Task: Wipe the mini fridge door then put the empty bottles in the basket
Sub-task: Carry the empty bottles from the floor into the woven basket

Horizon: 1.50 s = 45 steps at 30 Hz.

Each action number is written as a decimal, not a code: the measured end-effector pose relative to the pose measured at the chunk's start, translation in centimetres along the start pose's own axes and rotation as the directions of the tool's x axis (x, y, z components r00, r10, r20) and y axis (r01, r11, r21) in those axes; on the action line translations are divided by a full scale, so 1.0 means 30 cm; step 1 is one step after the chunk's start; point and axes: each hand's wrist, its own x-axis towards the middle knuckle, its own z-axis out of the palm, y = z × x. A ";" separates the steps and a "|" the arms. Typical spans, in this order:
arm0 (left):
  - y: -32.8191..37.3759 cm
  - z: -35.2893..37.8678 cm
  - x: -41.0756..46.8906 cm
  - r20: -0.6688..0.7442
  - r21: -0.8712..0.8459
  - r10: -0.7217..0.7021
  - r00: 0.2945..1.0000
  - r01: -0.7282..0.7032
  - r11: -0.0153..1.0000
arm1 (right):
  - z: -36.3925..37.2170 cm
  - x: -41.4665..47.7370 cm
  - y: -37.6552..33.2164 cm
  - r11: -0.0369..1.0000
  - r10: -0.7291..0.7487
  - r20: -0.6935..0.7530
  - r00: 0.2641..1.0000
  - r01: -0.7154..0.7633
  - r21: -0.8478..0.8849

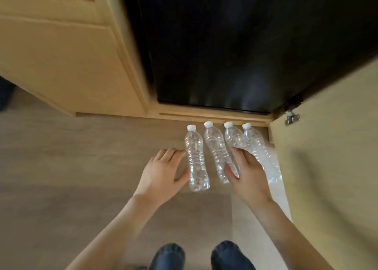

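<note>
knees (166, 255) on wood floor (61, 177) | left hand (161, 175) fingers spread, empty | right hand (245, 173) fingers loose over bottles (196, 159)

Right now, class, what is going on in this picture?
A person crouches at a black mini fridge set in a wooden cabinet. Four clear bottles stand in a row on the floor. The left hand is open beside the leftmost bottle; the right hand reaches among the others. No basket shows.

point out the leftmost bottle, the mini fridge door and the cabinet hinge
leftmost bottle (196, 159): head view, middle of its clear body
mini fridge door (235, 44): head view, black front panel
cabinet hinge (292, 118): head view, metal plate
</note>
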 end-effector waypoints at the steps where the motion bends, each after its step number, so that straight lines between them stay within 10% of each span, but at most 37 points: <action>1: -0.028 0.065 0.011 -0.010 0.007 0.012 1.000 -0.012 1.000 | 0.059 0.008 0.037 1.000 -0.021 -0.004 1.000 0.021 -0.019; 16: -0.030 0.393 0.136 0.160 -0.371 -0.295 0.942 0.334 0.866 | 0.329 0.081 0.156 0.995 0.085 0.087 0.993 -0.080 -0.063; 28: 0.015 0.440 0.110 0.271 -0.514 -0.554 0.787 0.605 0.608 | 0.357 0.005 0.119 0.933 0.265 0.047 0.963 -0.268 0.240; 45: 0.590 -1.075 -0.311 0.205 -0.676 -0.662 0.721 0.593 0.437 | -0.982 -0.219 -0.698 0.750 0.419 0.081 0.905 -0.394 0.531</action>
